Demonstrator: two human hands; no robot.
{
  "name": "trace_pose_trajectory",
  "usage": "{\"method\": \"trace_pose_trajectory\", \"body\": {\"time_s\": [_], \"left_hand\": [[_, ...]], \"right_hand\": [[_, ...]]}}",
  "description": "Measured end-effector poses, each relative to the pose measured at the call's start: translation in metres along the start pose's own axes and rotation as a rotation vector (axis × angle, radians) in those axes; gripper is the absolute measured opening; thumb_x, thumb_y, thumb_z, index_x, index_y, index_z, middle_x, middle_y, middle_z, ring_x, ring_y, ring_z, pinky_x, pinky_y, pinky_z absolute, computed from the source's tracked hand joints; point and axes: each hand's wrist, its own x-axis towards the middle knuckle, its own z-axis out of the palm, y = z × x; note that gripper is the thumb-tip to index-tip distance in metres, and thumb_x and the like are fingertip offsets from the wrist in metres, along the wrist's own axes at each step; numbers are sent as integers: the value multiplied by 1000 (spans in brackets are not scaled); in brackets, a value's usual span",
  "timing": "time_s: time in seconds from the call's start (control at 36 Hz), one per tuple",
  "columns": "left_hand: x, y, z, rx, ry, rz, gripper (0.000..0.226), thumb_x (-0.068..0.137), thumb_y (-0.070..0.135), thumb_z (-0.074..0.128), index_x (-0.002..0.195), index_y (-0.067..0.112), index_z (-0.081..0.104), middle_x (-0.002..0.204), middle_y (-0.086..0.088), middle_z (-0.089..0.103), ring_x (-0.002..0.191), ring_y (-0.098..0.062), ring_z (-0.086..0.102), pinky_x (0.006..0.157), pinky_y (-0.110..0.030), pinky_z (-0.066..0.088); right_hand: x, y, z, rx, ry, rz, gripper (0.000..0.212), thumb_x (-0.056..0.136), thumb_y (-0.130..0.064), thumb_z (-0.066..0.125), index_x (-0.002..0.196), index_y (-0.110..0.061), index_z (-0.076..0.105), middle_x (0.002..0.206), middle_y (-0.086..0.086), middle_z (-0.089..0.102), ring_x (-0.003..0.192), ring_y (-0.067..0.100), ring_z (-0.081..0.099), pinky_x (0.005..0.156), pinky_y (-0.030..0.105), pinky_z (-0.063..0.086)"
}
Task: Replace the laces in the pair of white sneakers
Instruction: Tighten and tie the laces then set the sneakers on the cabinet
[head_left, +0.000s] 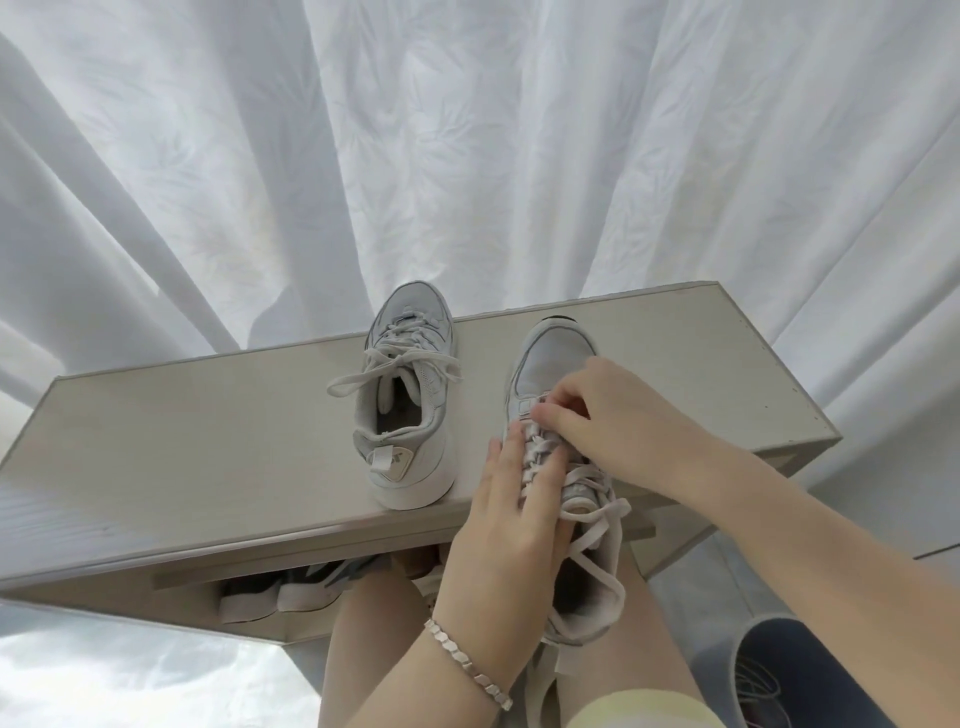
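Two white sneakers are on a pale wooden shelf top (208, 441). The left sneaker (410, 395) stands alone, toe pointing away, its white lace tied loosely. The right sneaker (556, 364) hangs its heel over the front edge above my knees. My left hand (509, 525) lies along its left side, fingers fairly straight on the lacing, a silver bracelet on the wrist. My right hand (587, 410) pinches the white lace (597, 525) at the eyelets nearest the toe. Loose lace ends trail down over the heel opening.
A white curtain (467, 156) hangs behind the shelf. Dark shoes (291, 587) sit on a lower shelf under the top board. A blue container (769, 670) with cords inside stands on the floor at the lower right. My bare knees are below the shelf edge.
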Motion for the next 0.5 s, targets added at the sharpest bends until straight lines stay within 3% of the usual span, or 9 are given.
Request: {"method": "trace_pose_trajectory", "body": {"time_s": [0.14,0.19,0.33,0.5], "left_hand": [[-2,3,2,-2,15,3,35,102,33,21,123,16,44,133,-24,50,112,-41,58,60,-37,59],[-4,3,1,2,20,15,33,92,23,34,122,16,45,132,-25,51,111,-41,59,60,-36,58],[-3,-2,0,-40,49,-11,37,86,20,36,122,16,45,130,-27,52,112,-42,57,71,-43,57],[-5,1,-2,-6,22,23,40,82,16,36,121,16,45,128,-29,52,109,-45,58,66,-40,58]], "right_hand": [[-7,10,1,154,-65,-36,22,96,-29,47,83,-17,59,87,-9,45,76,-4,44,70,8,32],[-9,14,3,191,-53,-47,18,95,-29,49,82,-20,58,85,-10,45,73,-6,45,70,6,33],[-8,22,-11,355,64,8,14,91,-20,58,79,-26,62,73,-11,59,61,-7,51,63,5,39],[-9,31,-22,170,-59,-22,15,89,-21,61,82,-34,66,88,-10,61,83,4,56,79,19,45]]}}
